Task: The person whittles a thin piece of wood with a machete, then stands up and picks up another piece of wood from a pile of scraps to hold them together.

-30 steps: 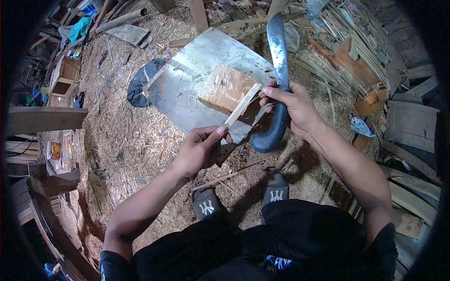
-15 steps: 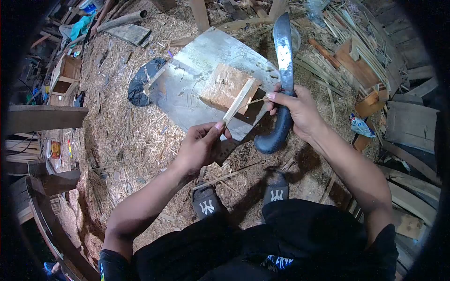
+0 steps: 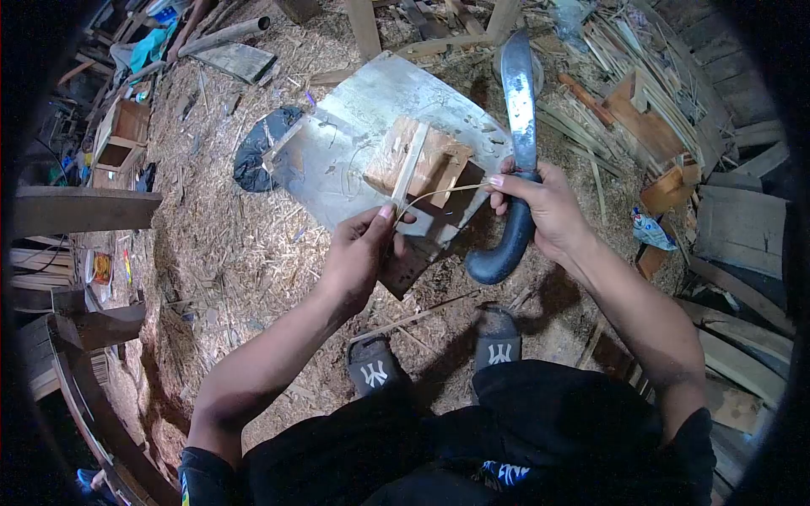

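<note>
My left hand (image 3: 359, 244) is closed on the lower end of a pale wooden strip (image 3: 411, 162), which points up in front of a wood block (image 3: 396, 152). My right hand (image 3: 548, 211) grips a large knife (image 3: 518, 93) by its curved black handle, blade upward. Between that hand's thumb and finger is the end of a thin sliver (image 3: 451, 187), which bends across to my left hand. Under the block lies a grey board (image 3: 337, 110).
Wood shavings (image 3: 253, 278) cover the ground. A black plastic bag (image 3: 257, 148) touches the board's left side. Wooden boxes (image 3: 645, 114) and long strips lie at the right, a wooden beam (image 3: 84, 210) at the left. Two sandals (image 3: 498, 341) show below.
The wooden strip has swung left and stands more upright. The sliver between my hands now spans a wider gap and bows in a curve. My right hand and the knife have shifted slightly right.
</note>
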A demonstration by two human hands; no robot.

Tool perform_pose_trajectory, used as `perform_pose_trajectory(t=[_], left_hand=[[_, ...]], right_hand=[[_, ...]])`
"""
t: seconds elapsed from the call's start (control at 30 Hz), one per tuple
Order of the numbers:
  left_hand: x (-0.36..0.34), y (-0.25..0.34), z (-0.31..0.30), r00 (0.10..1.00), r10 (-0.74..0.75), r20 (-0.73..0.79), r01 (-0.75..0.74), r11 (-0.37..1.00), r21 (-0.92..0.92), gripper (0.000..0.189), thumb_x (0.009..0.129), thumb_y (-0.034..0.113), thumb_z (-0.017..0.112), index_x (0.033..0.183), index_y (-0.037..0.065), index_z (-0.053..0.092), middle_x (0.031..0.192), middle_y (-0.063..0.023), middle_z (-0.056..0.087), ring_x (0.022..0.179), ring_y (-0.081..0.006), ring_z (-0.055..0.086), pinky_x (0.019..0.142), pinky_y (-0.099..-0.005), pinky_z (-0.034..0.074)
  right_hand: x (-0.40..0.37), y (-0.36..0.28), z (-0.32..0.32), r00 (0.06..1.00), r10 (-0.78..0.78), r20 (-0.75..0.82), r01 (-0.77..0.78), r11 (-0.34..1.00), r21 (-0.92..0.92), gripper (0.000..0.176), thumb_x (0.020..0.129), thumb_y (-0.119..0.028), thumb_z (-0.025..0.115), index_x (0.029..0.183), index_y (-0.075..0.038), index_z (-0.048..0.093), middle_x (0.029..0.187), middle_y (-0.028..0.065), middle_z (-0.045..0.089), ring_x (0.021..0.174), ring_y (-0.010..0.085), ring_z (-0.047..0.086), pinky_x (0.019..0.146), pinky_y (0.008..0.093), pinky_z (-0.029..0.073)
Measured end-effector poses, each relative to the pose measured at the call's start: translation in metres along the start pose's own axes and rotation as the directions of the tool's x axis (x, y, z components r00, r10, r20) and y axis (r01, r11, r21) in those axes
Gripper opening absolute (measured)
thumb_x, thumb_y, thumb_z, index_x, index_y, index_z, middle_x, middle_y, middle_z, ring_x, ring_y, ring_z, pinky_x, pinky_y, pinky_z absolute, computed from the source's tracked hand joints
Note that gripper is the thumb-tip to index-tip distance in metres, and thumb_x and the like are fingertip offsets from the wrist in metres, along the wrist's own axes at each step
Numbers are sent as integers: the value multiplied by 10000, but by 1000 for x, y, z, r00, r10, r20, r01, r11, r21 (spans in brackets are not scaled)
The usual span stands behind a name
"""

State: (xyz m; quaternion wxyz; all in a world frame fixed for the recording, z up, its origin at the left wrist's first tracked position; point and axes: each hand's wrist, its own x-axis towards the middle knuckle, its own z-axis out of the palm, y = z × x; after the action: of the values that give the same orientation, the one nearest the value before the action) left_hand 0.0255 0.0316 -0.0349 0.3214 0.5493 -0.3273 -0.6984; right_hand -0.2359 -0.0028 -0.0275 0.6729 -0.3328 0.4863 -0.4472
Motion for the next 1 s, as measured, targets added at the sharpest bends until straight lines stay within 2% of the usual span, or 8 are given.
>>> perform_pose_trajectory(t=[0.2,0.33,0.43,0.5,0.57,0.63,0.8,1.0], left_hand=[[0,12,15,993,29,-112,-41,993,-108,394,1082,320,501,1203,-22,654,814,1,599,675,-113,535,639,-256,459],[14,4,12,985,99,-143,-132,963,-236,398,1084,324,508,1189,-19,683,794,5,583,732,-74,528,691,-255,461],[22,10,0,975,214,-64,-216,976,-24,367,1074,320,537,1171,6,702,782,26,546,694,-62,469,623,-258,401],[24,25,-4,958,272,89,-286,919,271,338,1068,280,547,1177,-11,681,796,15,580,696,-73,499,644,-259,424],[33,37,-7,940,308,150,-341,880,331,323,1061,265,565,1171,-18,678,808,11,593,723,-65,506,656,-250,423],[41,51,-6,882,422,211,-471,807,356,326,1047,294,595,1129,-6,693,773,17,602,709,-54,524,639,-241,435],[48,90,0,859,367,356,-501,743,443,416,1033,241,616,1391,37,559,979,-69,713,880,-96,627,765,-272,520],[62,112,2,873,146,466,-386,791,475,454,1054,333,569,1421,65,563,1018,-36,685,882,-95,618,817,-268,514]], right_hand=[[0,-3,-4,1000,-23,-13,23,1000,-13,145,886,-57,724,980,-9,625,853,80,669,738,155,660,683,296,529],[2,-4,-6,999,-32,-12,32,999,-2,141,890,-57,717,985,-13,624,855,74,667,737,151,660,679,290,529],[7,-14,-6,997,-63,-53,60,997,-46,140,892,-51,714,990,-12,621,849,76,666,734,150,659,672,287,532],[16,-22,-8,991,-123,-59,123,992,-3,136,893,-37,709,990,-11,618,838,82,666,729,152,659,661,286,537],[24,-36,-7,986,-164,-27,164,986,10,136,892,-27,707,992,-8,617,830,88,666,717,156,658,658,290,542],[29,-55,-3,977,-210,-16,207,970,-124,143,895,-28,705,1005,2,617,822,95,672,717,158,661,659,292,546],[53,-81,-2,946,-309,98,324,898,-297,196,889,-44,731,1029,28,614,805,94,680,659,149,670,622,290,560],[61,-93,0,923,-321,214,383,830,-406,178,908,-56,725,1035,16,625,786,53,664,676,102,648,612,251,539]])
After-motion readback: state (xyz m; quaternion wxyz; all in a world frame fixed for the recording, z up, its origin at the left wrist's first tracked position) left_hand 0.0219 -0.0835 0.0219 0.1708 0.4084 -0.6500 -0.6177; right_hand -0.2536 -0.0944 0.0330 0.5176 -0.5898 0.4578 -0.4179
